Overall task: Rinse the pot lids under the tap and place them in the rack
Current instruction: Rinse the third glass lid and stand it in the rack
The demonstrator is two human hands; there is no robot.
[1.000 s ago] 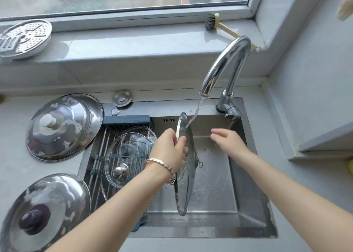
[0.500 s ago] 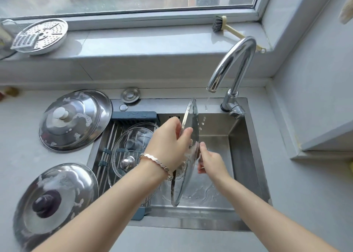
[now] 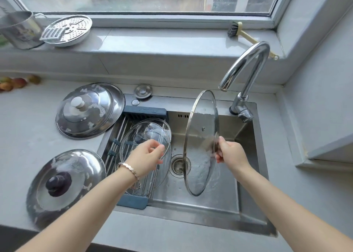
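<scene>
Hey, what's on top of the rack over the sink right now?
A glass lid lies on the rack's bars. The left hand covers its middle; whether a second lid lies beneath cannot be told.

1. The right hand (image 3: 230, 153) grips the knob of a glass lid (image 3: 200, 129), held upright on edge over the sink (image 3: 191, 216), its top rim just below the spout of the tap (image 3: 246, 64).
2. The left hand (image 3: 146, 157) hovers with loosely curled fingers, holding nothing, above a second glass lid (image 3: 145, 132) lying in the rack (image 3: 145, 110) at the sink's left.
3. On the counter (image 3: 19, 137) left of the sink, a white-knobbed lid (image 3: 89, 110) lies behind a dark-knobbed lid (image 3: 65, 185), both steel, knob-up.
</scene>
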